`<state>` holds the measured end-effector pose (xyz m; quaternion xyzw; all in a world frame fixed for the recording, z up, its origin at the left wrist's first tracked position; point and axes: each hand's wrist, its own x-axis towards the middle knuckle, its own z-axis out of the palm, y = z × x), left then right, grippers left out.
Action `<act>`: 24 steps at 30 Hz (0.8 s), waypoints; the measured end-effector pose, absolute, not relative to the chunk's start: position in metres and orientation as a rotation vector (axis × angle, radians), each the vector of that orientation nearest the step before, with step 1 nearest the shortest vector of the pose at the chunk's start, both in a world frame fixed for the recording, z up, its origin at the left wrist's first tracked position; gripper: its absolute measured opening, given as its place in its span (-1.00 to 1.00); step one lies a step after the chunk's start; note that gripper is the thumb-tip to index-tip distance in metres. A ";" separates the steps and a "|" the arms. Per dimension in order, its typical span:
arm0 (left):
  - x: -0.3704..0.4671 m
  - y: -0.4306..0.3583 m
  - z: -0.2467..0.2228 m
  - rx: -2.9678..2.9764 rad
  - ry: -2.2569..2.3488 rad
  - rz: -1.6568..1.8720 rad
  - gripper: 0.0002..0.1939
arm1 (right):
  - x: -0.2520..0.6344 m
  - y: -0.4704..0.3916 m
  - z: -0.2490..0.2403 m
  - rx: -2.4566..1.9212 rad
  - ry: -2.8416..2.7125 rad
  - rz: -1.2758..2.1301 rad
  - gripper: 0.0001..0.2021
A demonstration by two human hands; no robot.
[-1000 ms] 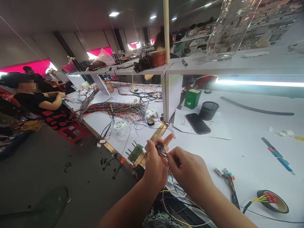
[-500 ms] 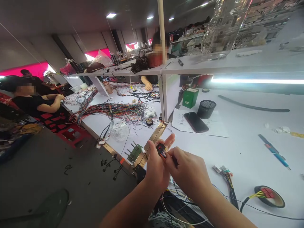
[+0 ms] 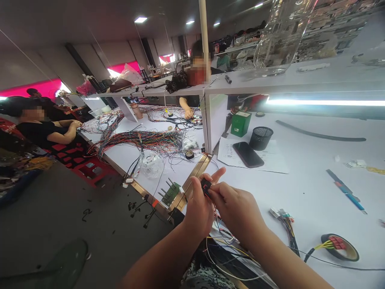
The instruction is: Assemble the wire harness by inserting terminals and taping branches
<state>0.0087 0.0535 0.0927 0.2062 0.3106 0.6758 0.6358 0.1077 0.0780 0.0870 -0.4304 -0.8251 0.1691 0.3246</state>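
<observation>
A small black connector (image 3: 205, 186) with a red-orange mark on its face is held up over the table's near edge. My left hand (image 3: 199, 208) grips it between thumb and fingers, one finger stretched out past it. At its right side, my right hand (image 3: 230, 200) has thumb and forefinger closed against the connector; whether a wire is also pinched there is hidden. Thin wires (image 3: 217, 226) run down below both hands towards my lap. A green board with upright pins (image 3: 171, 194) stands just left of my left hand.
On the right lie a tape roll (image 3: 353, 257) with a red connector in it, a white-ended wire bundle (image 3: 287, 226) and a blue cutter (image 3: 350, 196). Farther back are a phone (image 3: 248, 154), mesh cup (image 3: 261, 138) and green box (image 3: 241, 123). A co-worker's hand (image 3: 189, 113) is opposite.
The connector has turned in my hands, so the colored wires at its end are now hidden. My right fingers have shifted slightly up against it. The co-worker's hand opposite moved down a little.
</observation>
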 end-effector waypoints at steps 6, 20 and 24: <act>-0.004 0.062 0.125 0.825 0.752 1.628 -0.68 | 0.126 0.095 0.105 -1.105 -2.058 0.736 -0.72; -0.031 0.091 0.244 0.879 0.763 1.607 -0.72 | 0.124 0.078 0.142 -0.718 -2.049 1.279 -0.58; -0.048 0.096 0.258 0.759 0.800 1.624 -0.77 | 0.165 0.063 0.088 -0.910 -2.203 1.225 -0.56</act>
